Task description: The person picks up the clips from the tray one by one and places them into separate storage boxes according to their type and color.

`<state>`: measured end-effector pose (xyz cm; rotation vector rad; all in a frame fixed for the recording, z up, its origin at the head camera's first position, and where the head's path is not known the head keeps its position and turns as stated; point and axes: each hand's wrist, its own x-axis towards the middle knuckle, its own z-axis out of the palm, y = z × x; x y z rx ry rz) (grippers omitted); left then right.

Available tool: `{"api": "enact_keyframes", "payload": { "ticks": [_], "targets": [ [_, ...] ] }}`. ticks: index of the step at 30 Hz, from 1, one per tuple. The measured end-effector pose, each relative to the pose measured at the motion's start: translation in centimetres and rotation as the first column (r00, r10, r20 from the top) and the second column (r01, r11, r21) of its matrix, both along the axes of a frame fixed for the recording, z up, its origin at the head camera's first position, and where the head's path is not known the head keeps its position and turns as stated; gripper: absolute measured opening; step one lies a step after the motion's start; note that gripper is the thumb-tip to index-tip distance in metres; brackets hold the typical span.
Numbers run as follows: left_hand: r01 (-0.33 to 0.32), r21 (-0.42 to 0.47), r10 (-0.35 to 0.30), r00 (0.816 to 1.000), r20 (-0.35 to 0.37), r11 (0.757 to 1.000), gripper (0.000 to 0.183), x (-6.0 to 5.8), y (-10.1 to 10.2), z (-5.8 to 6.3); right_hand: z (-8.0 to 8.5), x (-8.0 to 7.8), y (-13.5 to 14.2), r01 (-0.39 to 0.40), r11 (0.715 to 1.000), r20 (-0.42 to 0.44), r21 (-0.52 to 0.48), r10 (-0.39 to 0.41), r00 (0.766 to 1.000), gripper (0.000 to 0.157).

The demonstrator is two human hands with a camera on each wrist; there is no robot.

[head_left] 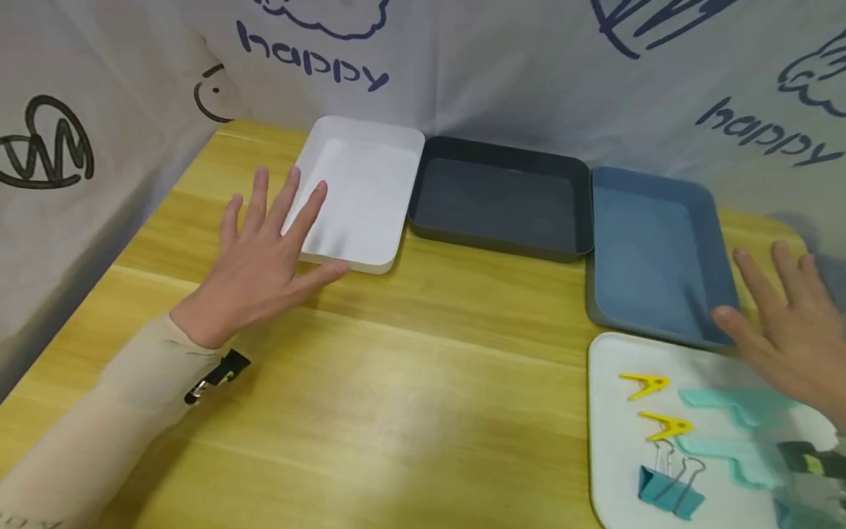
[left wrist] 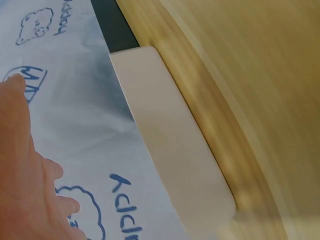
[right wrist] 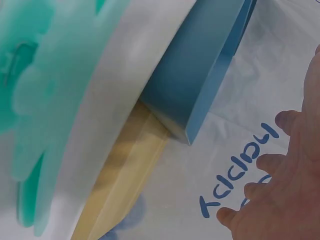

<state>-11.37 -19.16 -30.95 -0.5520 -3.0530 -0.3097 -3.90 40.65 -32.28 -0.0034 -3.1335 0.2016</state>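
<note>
My left hand [head_left: 258, 257] is spread, fingers straight, over the near left part of a white tray [head_left: 350, 191], holding nothing. On the right, my other hand [head_left: 789, 323] also has its fingers spread, above the right edge of a blue tray [head_left: 654, 250]. Between those two trays lies a dark grey tray [head_left: 499, 198]. Below the right hand, a larger white tray [head_left: 608, 441] bears yellow clips [head_left: 667, 426], a teal binder clip [head_left: 670, 492] and mint-green T-shaped pieces [head_left: 734, 448]. Something teal at its lower right is partly hidden by the right wrist.
The wooden table [head_left: 370, 382] carries all the trays. A pale cloth [head_left: 515, 81] with drawings and the word "happy" hangs behind them and on the left. Black straps with small buckles [head_left: 218, 375] sit at both wrists.
</note>
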Motion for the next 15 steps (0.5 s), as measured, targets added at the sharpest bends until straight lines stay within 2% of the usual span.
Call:
{"api": "enact_keyframes", "payload": {
  "ticks": [8, 15],
  "targets": [
    [0.049, 0.012, -0.049, 0.998, -0.044, 0.999, 0.094, 0.5, 2.0, 0.1, 0.1, 0.4, 0.4, -0.001, 1.000, -0.028, 0.006, 0.001, 1.000, 0.088],
    [0.101, 0.011, -0.100, 0.992, -0.074, 0.995, 0.095, 1.0, 3.7, 0.0, 0.1, 0.8, 0.9, -0.005, 1.000, -0.089, -0.016, 0.004, 0.996, 0.089]
  ]
}}
